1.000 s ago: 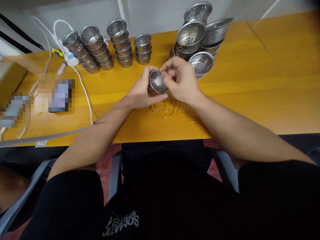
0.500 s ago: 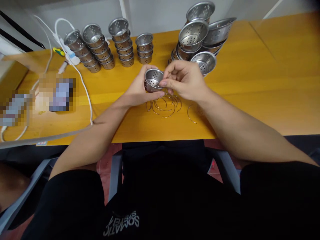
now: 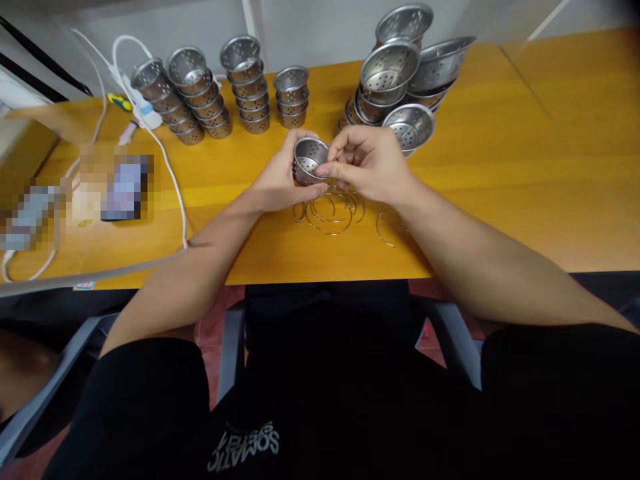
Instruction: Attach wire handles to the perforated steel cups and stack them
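My left hand (image 3: 278,179) is wrapped round a small perforated steel cup (image 3: 308,157), held just above the wooden table (image 3: 500,173) with its mouth up. My right hand (image 3: 370,163) is pinched at the cup's right rim; whether a thin wire sits in the pinch I cannot make out. Under both hands lies a loose heap of curved wire rings (image 3: 330,210), and one more ring (image 3: 386,227) lies apart to the right.
Several stacks of the same small cups (image 3: 220,87) line the table's back left. Larger perforated bowls (image 3: 400,80) are piled at the back right. A white power strip and cable (image 3: 145,113) trail down the left side, past blurred items (image 3: 115,187).
The cup was tipped with its mouth toward me; it now sits more level, mouth up. Both hands have shifted slightly, the right one still at the rim.
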The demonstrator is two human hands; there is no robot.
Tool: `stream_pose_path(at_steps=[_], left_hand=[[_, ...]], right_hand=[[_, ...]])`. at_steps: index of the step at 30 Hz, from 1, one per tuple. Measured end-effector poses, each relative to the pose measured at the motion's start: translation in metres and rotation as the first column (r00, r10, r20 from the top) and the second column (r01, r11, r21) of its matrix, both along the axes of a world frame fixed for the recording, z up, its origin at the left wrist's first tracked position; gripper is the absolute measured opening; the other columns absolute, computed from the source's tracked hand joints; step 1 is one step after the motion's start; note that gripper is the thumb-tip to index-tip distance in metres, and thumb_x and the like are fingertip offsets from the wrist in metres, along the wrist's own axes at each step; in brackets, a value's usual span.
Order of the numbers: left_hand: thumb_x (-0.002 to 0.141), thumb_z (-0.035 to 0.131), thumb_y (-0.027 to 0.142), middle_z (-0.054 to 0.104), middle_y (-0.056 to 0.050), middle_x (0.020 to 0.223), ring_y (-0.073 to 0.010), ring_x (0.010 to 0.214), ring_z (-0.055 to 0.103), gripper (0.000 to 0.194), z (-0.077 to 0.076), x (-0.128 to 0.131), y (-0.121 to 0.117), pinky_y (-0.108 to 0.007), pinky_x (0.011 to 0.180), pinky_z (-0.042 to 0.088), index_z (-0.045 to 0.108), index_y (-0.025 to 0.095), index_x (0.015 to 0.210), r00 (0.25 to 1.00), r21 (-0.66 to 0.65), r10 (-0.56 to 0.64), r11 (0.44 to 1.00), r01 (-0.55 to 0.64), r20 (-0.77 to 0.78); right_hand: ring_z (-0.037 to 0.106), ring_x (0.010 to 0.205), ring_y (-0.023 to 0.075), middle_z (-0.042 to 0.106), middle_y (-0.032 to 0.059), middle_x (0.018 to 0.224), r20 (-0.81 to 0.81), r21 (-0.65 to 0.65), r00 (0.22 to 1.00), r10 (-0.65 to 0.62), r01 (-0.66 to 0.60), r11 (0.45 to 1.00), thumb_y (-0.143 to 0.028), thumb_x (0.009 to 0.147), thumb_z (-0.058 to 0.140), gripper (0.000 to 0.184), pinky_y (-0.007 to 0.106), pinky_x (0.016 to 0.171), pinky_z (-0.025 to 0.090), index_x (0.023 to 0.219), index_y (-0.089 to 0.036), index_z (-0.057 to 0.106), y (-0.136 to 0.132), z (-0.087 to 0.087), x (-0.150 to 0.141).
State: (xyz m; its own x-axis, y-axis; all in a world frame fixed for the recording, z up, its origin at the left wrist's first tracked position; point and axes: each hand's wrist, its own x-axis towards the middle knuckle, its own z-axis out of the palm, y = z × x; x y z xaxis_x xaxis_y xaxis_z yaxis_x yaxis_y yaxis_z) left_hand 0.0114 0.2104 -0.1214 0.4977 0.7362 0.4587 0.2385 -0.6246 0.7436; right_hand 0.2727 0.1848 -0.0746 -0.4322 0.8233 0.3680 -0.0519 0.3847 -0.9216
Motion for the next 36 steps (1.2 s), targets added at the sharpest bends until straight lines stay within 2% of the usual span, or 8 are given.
stream_pose_path(at_steps=[5,12,16,18,21,25,29,36], left_hand=[[0.1,0.11,0.063,0.072,-0.013,0.147,-0.0388,0.137,0.084,0.093,-0.001,0.0,0.0,-0.06,0.12,0.075,0.055,0.028,0.166,1.0,0.004,-0.001,1.0,0.001,0.003],[0.1,0.108,0.065,0.074,-0.013,0.15,-0.037,0.136,0.084,0.095,-0.003,-0.002,0.003,-0.058,0.118,0.075,0.054,0.029,0.169,0.999,-0.021,-0.043,0.999,0.043,0.018],[0.098,0.108,0.082,0.074,-0.014,0.155,-0.0383,0.137,0.083,0.107,-0.007,-0.004,0.007,-0.061,0.119,0.076,0.054,0.027,0.172,0.998,0.002,-0.058,0.998,0.058,0.023],[0.094,0.106,0.095,0.074,-0.013,0.155,-0.0377,0.137,0.081,0.113,-0.011,-0.004,0.011,-0.062,0.119,0.076,0.054,0.031,0.171,0.996,0.03,-0.075,0.997,0.074,0.044],[0.093,0.097,0.108,0.073,-0.013,0.157,-0.0383,0.139,0.08,0.117,-0.016,-0.006,0.018,-0.064,0.121,0.074,0.052,0.034,0.172,0.993,0.075,-0.075,0.995,0.068,0.094],[0.099,0.097,0.098,0.073,-0.017,0.156,-0.0399,0.143,0.082,0.112,-0.018,-0.008,0.024,-0.061,0.125,0.072,0.051,0.027,0.171,0.996,0.068,0.026,0.997,-0.032,0.087],[0.1,0.103,0.088,0.073,-0.015,0.155,-0.0393,0.147,0.08,0.109,-0.014,-0.006,0.023,-0.057,0.128,0.07,0.05,0.03,0.175,0.994,0.079,0.092,0.992,-0.096,0.051],[0.108,0.101,0.084,0.07,-0.015,0.156,-0.0393,0.148,0.082,0.106,-0.011,-0.006,0.013,-0.058,0.129,0.071,0.046,0.029,0.182,0.998,0.119,0.051,0.991,-0.054,0.029]], right_hand=[[0.062,0.064,0.0235,0.064,-0.0023,0.072,0.012,0.015,1.0,0.004,-0.004,1.0,-0.079,0.075,0.129,0.073,0.044,0.057,0.063,0.097,-0.032,0.077,-0.001,0.001,0.0],[0.058,0.062,0.0215,0.066,-0.0016,0.075,0.033,0.003,0.999,0.024,-0.024,1.0,-0.081,0.077,0.127,0.071,0.041,0.054,0.054,0.094,-0.032,0.077,-0.001,0.007,0.002],[0.056,0.061,0.0205,0.066,-0.0018,0.075,0.028,0.038,0.999,0.034,-0.035,0.999,-0.082,0.08,0.124,0.069,0.04,0.054,0.052,0.095,-0.031,0.08,0.002,0.004,0.002],[0.06,0.065,0.0216,0.07,-0.0003,0.08,0.02,0.091,1.0,0.008,-0.01,0.996,-0.084,0.083,0.123,0.069,0.041,0.057,0.055,0.1,-0.031,0.082,0.003,-0.001,0.001],[0.073,0.082,0.0274,0.08,0.0048,0.101,0.019,0.196,0.995,-0.098,0.092,0.976,-0.085,0.093,0.116,0.065,0.046,0.071,0.069,0.117,-0.033,0.085,0.001,-0.005,0.0],[0.084,0.114,0.0391,0.085,0.0114,0.127,0.088,0.357,0.965,-0.246,0.2,0.912,-0.073,0.113,0.1,0.04,0.058,0.095,0.079,0.126,-0.037,0.086,-0.004,0.0,0.005],[0.08,0.138,0.0479,0.084,0.0141,0.145,0.176,0.45,0.954,-0.242,0.141,0.882,-0.057,0.11,0.1,0.023,0.071,0.114,0.078,0.122,-0.041,0.089,-0.008,0.007,0.011],[0.074,0.154,0.0519,0.081,0.016,0.155,0.304,0.475,0.932,-0.199,0.033,0.879,-0.043,0.106,0.098,0.027,0.077,0.129,0.071,0.133,-0.039,0.094,-0.008,-0.001,0.009]])
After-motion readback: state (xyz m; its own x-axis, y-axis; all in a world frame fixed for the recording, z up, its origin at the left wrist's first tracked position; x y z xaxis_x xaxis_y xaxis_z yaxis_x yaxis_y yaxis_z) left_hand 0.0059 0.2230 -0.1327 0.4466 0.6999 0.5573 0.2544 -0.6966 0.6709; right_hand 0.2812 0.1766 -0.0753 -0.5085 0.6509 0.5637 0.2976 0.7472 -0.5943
